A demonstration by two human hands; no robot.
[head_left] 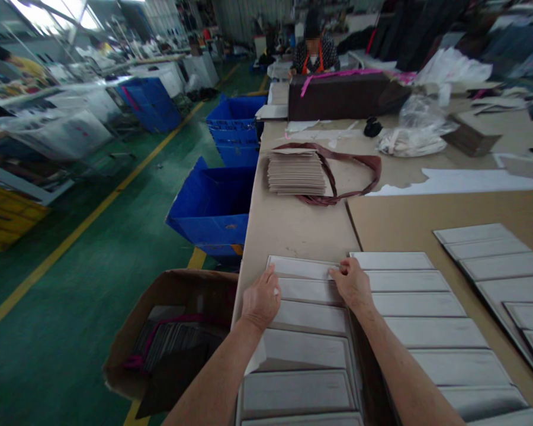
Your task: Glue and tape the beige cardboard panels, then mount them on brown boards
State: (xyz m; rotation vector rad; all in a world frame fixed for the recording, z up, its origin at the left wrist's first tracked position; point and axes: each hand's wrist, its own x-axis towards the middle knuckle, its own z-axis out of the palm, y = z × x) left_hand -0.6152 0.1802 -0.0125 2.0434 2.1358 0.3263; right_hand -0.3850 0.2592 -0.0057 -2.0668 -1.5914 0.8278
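Observation:
Both hands are at the farthest white rectangular panel point(302, 267) in a column of thin, dark-edged panels. My left hand point(261, 299) has its fingers closed at the panel's left end. A small bit of white shows by its thumb, and a loose white paper piece point(256, 357) sticks out below the wrist. My right hand point(354, 285) pinches the panel's right end, fingertips bent together. Nearer panels, such as a white panel point(308, 349), lie below it between my forearms. To the right runs a second column of white panels point(420, 331).
More panels point(493, 248) lie at the far right. Ahead are a stack of brown cards point(296, 173) and a brown strap loop point(373, 171). Beside the table's left edge stand blue bins point(217, 201) and a filled carton point(128, 331). A person point(315, 56) is behind a dark box point(346, 97).

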